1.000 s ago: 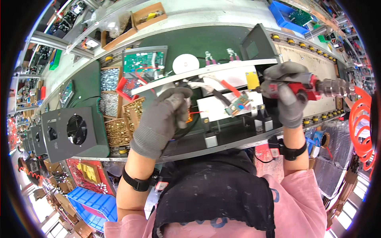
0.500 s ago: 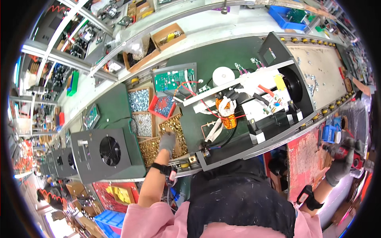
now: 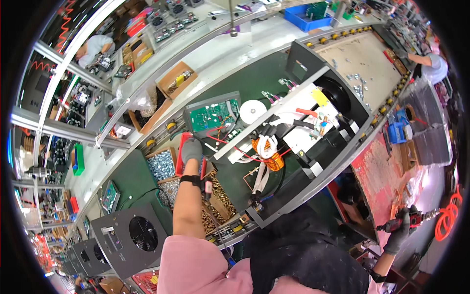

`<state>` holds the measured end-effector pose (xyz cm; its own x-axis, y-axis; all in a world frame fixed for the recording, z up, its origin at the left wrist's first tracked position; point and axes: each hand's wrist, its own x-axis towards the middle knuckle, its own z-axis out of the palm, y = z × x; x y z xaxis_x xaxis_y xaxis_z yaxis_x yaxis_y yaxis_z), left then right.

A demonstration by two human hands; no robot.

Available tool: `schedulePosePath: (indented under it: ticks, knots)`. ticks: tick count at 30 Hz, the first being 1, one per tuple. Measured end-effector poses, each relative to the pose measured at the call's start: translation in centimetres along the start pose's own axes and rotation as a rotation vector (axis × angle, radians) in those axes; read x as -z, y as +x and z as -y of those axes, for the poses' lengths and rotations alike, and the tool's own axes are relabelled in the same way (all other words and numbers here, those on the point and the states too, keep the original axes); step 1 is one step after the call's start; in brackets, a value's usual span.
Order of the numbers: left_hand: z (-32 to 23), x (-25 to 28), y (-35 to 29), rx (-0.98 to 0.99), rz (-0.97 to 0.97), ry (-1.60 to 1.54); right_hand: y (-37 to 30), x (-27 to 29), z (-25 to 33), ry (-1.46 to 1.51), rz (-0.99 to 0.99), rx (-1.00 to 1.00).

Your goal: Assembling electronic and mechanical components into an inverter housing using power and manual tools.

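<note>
My left hand (image 3: 192, 150), in a grey glove, reaches into a red tray (image 3: 184, 142) of small screws; its fingers are hidden. Off to the right, my right hand (image 3: 400, 233), also gloved, is wrapped round a red and black power screwdriver (image 3: 393, 225). Beside the red tray lie silvery screws (image 3: 161, 165) and brass-coloured fasteners (image 3: 223, 192) in compartments. Right of these sits an open dark metal chassis (image 3: 313, 181) with an orange-wound coil (image 3: 268, 156), a white round part (image 3: 253, 112), cables and a black fan. A green circuit board (image 3: 210, 116) lies at its left end.
Rollers (image 3: 342, 33) edge the bench line. Closed grey units with fans (image 3: 129, 235) stand along the left. Cardboard boxes (image 3: 177, 81) and a blue bin (image 3: 306, 18) sit at the back. A coiled orange hose (image 3: 446, 218) hangs at far right, where another person (image 3: 433, 66) stands.
My left hand has gone from the brass-coloured fasteners up to the red tray. The view has turned and shifted. My right hand, still round the screwdriver, is lower in the picture.
</note>
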<state>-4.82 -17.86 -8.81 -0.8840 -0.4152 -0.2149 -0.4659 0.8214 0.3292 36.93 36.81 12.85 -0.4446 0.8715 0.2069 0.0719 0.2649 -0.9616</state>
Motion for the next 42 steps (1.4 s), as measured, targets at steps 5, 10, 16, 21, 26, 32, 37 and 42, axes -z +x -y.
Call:
schedulePosePath:
  ticks: [5,10,16,21,26,32,37,42]
  knots:
    - [11.3,-3.8,-2.2,-0.458,0.129,0.494,1.6,0.0,-4.9,-0.103,0.083,-0.128]
    - [16.0,-11.3,-18.1,-0.614,0.756,0.483,3.7,2.6,-20.6,-0.407,0.078,-0.024]
    - [9.1,-8.9,-30.4,-0.071,0.497,-0.273,5.0,0.5,-21.4,-1.233,0.298,-0.243]
    - [5.4,-7.5,-30.7,-0.109,0.522,-0.172,8.4,2.2,-24.8,-1.31,0.352,-0.212]
    - [-6.1,-6.8,-31.8,-0.017,0.643,0.131,11.9,3.7,-24.9,-1.326,0.363,-0.221]
    - [-17.8,-11.4,-31.7,-0.089,0.791,0.29,12.9,4.4,-24.1,-1.272,0.465,-0.181]
    - [-29.8,-16.1,-33.0,-0.459,0.798,0.191,13.1,4.5,-24.0,-1.228,0.463,-0.203]
    - [-35.5,-19.0,-35.4,-0.742,0.885,-0.027,14.2,3.8,-23.9,-1.197,0.667,-0.313]
